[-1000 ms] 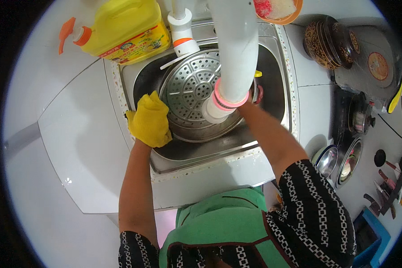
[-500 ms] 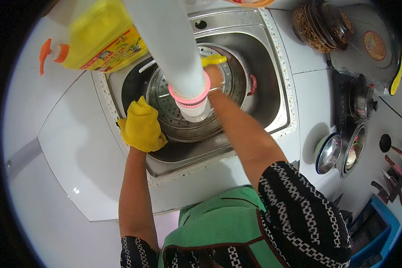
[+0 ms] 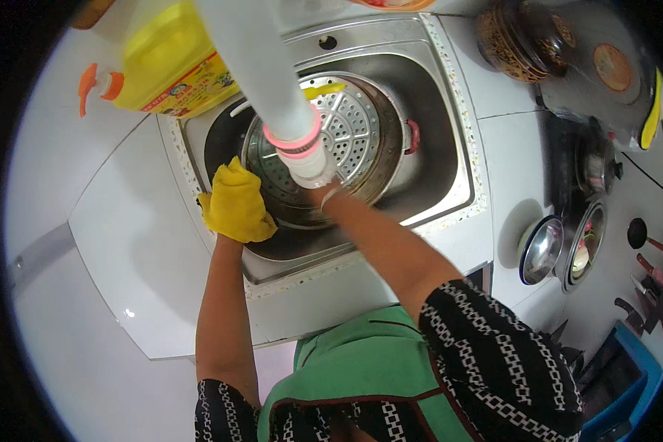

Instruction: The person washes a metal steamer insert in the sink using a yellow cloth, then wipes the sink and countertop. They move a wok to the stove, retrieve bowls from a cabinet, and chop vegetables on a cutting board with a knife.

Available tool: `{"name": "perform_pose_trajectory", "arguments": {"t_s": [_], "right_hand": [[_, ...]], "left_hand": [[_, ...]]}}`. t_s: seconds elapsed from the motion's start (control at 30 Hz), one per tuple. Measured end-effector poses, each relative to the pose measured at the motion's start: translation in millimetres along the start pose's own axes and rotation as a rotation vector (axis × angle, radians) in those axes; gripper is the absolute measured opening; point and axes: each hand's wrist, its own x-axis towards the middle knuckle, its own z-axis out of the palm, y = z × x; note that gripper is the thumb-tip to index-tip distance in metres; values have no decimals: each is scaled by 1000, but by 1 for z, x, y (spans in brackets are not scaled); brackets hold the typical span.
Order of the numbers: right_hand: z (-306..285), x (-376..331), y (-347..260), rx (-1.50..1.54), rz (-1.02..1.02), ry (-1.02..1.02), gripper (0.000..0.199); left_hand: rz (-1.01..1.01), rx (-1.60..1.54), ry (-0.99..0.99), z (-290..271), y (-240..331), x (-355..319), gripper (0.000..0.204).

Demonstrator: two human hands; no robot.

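Two hands in the steel sink (image 3: 449,158) | my left hand (image 3: 236,202) clamps a soft yellow cloth on the near rim of the round perforated steel steamer tray (image 3: 350,140) | right hand (image 3: 324,193) hidden behind the white faucet pipe (image 3: 261,66), grip unclear | tray looks stiff, wet, slippery; best held by its rim.

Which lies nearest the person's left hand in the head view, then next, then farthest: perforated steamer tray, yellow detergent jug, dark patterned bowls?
From the left hand in its yellow cloth:
1. Perforated steamer tray, touching, in the sink.
2. Yellow detergent jug, counter behind-left.
3. Dark patterned bowls, far right counter.
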Motion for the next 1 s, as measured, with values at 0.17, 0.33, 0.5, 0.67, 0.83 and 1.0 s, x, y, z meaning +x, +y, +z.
{"name": "perform_pose_trajectory", "arguments": {"t_s": [0.17,0.33,0.5,0.67,0.83,1.0], "right_hand": [[-111,56,45,-831,-210,-1119,21],[-104,26,24,-652,87,-989,19],[-29,0,-6,-267,151,-1048,22],[-99,53,80,-746,-214,-1150,19],[-41,-9,-8,-330,73,-1045,35],[-96,73,37,-633,88,-1460,36]], "left_hand": [[-284,-183,-163,-18,17,1,54],[-178,-381,-14,20,6,-21,47],[-151,-250,-9,1,13,-15,37],[-107,172,-80,16,17,-25,43],[-285,-24,-248,25,4,-18,57],[-544,-1814,293,55,0,-38,55]]}}
